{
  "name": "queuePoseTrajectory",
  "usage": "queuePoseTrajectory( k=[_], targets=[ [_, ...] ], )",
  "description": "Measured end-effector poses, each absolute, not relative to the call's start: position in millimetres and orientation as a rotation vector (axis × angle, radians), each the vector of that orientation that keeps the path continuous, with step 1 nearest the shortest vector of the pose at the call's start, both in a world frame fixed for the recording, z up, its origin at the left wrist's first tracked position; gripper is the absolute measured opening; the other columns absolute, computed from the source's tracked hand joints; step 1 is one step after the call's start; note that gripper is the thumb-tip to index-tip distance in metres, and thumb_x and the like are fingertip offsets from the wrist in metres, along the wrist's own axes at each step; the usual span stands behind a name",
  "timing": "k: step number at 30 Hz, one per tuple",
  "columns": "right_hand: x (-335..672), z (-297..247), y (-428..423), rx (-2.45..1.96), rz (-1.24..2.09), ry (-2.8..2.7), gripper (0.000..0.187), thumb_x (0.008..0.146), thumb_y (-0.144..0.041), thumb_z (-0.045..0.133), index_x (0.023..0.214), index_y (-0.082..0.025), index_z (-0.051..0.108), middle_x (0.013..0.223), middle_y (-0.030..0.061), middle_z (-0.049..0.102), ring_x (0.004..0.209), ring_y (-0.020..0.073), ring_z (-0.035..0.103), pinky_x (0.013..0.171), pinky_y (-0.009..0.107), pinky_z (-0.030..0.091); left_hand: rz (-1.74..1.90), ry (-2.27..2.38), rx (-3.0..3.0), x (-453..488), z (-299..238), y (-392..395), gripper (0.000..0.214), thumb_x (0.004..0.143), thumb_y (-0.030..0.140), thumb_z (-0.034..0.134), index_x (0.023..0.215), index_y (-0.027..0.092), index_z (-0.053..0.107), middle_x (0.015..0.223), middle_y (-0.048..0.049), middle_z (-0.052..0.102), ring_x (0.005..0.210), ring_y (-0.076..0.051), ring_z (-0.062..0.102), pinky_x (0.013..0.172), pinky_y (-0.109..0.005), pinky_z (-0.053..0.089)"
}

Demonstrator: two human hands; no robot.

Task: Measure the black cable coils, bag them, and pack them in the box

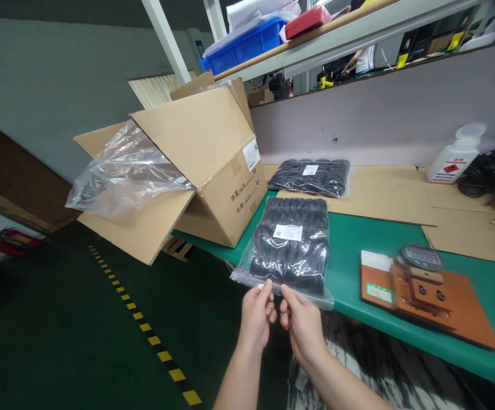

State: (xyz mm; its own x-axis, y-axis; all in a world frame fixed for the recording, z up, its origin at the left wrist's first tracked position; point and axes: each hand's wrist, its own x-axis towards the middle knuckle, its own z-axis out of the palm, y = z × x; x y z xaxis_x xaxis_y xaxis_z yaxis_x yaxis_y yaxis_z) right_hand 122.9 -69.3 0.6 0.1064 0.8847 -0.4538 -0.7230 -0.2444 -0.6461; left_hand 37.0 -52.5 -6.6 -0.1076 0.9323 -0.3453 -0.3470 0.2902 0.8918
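A clear plastic bag of black cables [292, 242] with a white label lies on the green bench, its open end hanging over the front edge. My left hand [256, 315] and my right hand [301, 322] sit side by side below it, both pinching the bag's near edge between thumb and fingers. A second, similar bag of black cables [311, 176] rests farther back on a cardboard sheet.
An open cardboard box [213, 171] with a clear plastic liner [123, 168] stands at the bench's left end. A brown fixture board with a round gauge [422, 279] lies to the right. A white bottle [456, 156] stands at the back wall. Blue bins sit on the shelf above.
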Motion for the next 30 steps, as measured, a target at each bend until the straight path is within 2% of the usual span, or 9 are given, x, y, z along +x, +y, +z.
queuePoseTrajectory(
  k=[7,13,30],
  targets=[
    [125,-1,-70,-0.982,1.547,-0.238,0.044,0.064,-0.047,0.083,0.051,-0.013,0.058,0.042,-0.0037,0.050,0.033,0.0055,0.044,0.034,0.017,0.030,1.194,1.239,0.636,38,-1,-51,0.045,0.068,0.049,0.079,0.059,0.015,0.050,0.051,0.0084,0.042,0.035,-0.001,0.030,0.031,-0.015,0.028],
    [126,-3,-73,-0.985,1.575,-0.241,0.041,0.062,-0.047,0.084,0.061,-0.011,0.064,0.046,-0.0032,0.054,0.033,0.0041,0.042,0.033,0.015,0.027,1.192,1.249,0.644,37,1,-51,0.044,0.067,0.049,0.079,0.061,0.014,0.053,0.056,0.0063,0.048,0.037,0.000,0.031,0.031,-0.014,0.027],
    [133,2,-75,-0.998,1.605,-0.292,0.042,0.060,-0.049,0.083,0.058,-0.011,0.065,0.045,-0.0026,0.055,0.032,0.0042,0.041,0.033,0.016,0.027,1.177,1.277,0.652,37,5,-51,0.041,0.066,0.046,0.081,0.062,0.013,0.057,0.056,0.0057,0.050,0.037,0.000,0.032,0.031,-0.014,0.027]
  ],
)
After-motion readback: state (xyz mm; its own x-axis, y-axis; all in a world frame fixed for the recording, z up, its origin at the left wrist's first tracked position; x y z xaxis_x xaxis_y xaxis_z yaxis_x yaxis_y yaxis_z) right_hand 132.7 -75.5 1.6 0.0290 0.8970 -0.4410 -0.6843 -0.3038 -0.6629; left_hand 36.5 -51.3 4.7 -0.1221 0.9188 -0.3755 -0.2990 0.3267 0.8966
